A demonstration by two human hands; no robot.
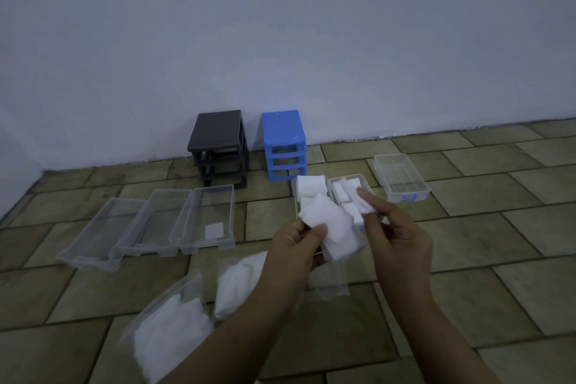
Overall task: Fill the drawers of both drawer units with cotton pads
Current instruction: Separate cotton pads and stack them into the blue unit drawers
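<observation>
Step in hand: judged to be peeling single cotton pads off a stack and dropping them into the clear drawers by the blue drawer unit (284, 144).
Left hand (296, 246): fingers and thumb curl round a fanned stack of cotton pads (330, 224), held above the floor.
Right hand (396, 227): pinches a small cotton pad (364, 204) at its fingertips, lifted just right of the stack.
Where the pads lie: the stack sits between the two hands, over the near end of the two filled drawers (311, 190); those drawers are just beyond the hands.
How to do it well: probably keep the left grip loose enough that one pad slides off at a time, then lay each flat so the drawer packs evenly.
Still to fill: three clear drawers (215, 215) lie far left of the hands, one with a single pad; another drawer (402, 178) lies to the right, seemingly without pads.
Black drawer unit (219, 146): against the wall, its slots open.
Supply: bags of pads (168, 333) lie near, on the left.
</observation>
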